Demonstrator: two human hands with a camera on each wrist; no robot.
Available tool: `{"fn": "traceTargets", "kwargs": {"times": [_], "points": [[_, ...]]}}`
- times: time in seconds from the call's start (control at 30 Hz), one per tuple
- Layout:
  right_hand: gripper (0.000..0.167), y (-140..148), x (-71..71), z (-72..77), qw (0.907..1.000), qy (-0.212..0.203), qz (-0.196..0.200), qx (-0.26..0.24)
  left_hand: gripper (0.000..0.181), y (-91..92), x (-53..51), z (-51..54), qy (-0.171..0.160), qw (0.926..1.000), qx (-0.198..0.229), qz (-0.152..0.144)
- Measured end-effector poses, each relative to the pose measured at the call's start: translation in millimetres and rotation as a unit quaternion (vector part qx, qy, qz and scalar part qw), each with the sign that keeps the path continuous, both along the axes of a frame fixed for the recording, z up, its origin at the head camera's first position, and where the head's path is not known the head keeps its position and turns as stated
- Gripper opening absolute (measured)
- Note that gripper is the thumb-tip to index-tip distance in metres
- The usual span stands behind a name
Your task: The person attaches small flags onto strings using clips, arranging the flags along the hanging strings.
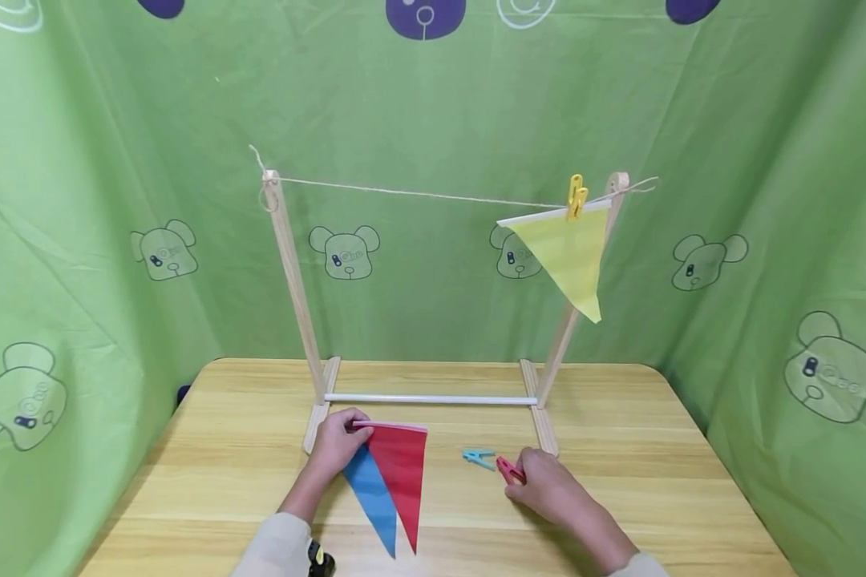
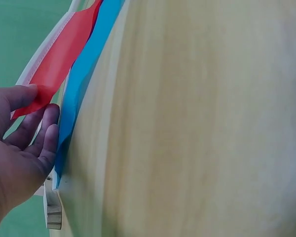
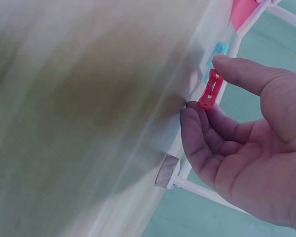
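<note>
1. The left hand point(image 1: 341, 441) pinched the red flag point(image 1: 404, 469) over the table point(image 1: 657, 481) by its pale top edge, apt for something light and limp.
2. The blue flag point(image 1: 375, 493) lay partly beneath.
3. The right hand point(image 1: 550, 486) pinched a red clothespin point(image 3: 209, 93), likely stiffly sprung, near a blue clothespin point(image 1: 478, 454).
4. Beyond, a yellow clothespin point(image 1: 577, 200) held a yellow flag point(image 1: 573, 256) on string point(image 1: 404, 192).

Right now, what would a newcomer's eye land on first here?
Likely the yellow triangular pennant, clipped by a yellow plastic clothespin near the right end of the thin twine. Then the red triangular pennant, front left, pinched by the left hand and overlapping a blue triangular pennant. Front right, the right hand pinches a red plastic clothespin.
</note>
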State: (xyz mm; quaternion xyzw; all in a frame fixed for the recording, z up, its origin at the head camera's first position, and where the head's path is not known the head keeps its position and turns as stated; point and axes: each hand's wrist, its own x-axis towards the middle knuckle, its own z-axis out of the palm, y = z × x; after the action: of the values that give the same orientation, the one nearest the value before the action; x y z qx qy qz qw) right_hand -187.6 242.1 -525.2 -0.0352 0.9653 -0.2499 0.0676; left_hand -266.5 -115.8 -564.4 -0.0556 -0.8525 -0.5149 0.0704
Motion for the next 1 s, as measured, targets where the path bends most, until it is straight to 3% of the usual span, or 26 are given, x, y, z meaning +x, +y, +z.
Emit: {"fn": "traceTargets", "kwargs": {"times": [0.37,0.6,1.0], "points": [[0.025,5.7,-3.1,1.1,0.9999,0.008,0.005,-0.011,0.006,0.1,1.2,-1.8,-0.019,0.9993,0.024,0.019],[0.022,8.8,-7.3,3.5,0.9999,0.009,0.0,-0.01,0.008,2.6,2.3,4.6,-0.016,0.9988,0.036,0.028],[0.019,9.6,-14.4,4.4,0.9981,0.05,0.007,-0.035,0.008,9.1,1.6,9.4,-0.04,0.9956,0.082,0.024]]}}
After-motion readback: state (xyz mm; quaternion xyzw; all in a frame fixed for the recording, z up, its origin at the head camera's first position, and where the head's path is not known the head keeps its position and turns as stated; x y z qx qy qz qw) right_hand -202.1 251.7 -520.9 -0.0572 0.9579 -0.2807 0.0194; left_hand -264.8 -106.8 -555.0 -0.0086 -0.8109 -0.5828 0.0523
